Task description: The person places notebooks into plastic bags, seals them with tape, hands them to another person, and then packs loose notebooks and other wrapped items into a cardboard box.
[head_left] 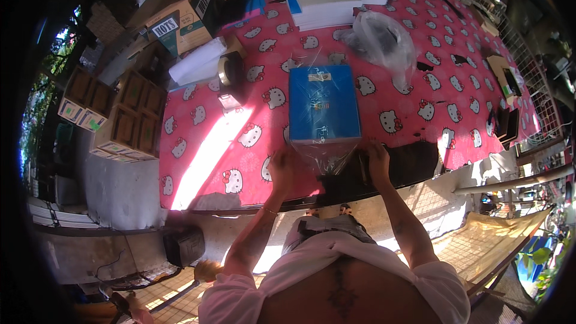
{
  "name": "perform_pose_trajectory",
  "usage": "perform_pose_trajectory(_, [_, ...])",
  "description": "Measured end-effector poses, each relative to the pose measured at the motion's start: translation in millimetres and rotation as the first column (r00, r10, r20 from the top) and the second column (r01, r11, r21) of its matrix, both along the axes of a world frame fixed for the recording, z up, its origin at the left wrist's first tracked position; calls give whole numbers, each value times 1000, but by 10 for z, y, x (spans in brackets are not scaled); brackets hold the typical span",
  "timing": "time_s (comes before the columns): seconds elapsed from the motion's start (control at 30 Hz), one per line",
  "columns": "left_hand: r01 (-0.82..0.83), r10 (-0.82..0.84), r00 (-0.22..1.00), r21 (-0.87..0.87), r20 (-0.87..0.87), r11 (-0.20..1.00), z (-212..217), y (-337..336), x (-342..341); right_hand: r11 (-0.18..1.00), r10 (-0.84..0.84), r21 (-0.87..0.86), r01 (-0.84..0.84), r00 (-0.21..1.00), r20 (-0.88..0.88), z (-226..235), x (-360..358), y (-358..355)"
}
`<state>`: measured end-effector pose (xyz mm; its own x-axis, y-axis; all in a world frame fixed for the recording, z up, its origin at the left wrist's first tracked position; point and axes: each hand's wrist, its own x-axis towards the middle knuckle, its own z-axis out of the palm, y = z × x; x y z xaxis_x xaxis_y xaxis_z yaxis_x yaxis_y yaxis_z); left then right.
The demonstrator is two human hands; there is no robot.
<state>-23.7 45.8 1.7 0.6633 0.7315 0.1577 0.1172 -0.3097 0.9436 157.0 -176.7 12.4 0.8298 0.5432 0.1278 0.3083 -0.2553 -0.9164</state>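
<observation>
One person's [336, 267] two hands [281, 169] [376, 165] flank one blue stack [324, 102] in plastic [330, 159].

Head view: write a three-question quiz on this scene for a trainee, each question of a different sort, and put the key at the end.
1. On which side of the blue rectangular pack in clear plastic does the crumpled clear plastic bag lie? A) left; B) right; C) directly between it and the person.
2. True or false: the left hand and the right hand are both by the pack's near end.
3. Which lies farther from the person: the pack or the thick white-topped paper stack?

Key: 1. B; 2. true; 3. the thick white-topped paper stack.
</observation>
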Motion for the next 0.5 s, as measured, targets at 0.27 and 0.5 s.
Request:
perform_pose_trajectory(0.27, [71,146,970,-799,195,597,135,34,192,912,84,368,183,793,-604,-145,84,179])
perform_pose_trajectory(0.5, [-90,207,936,375,-285,923,61,80,112,973,-41,-188,137,898,438,21,-139,199])
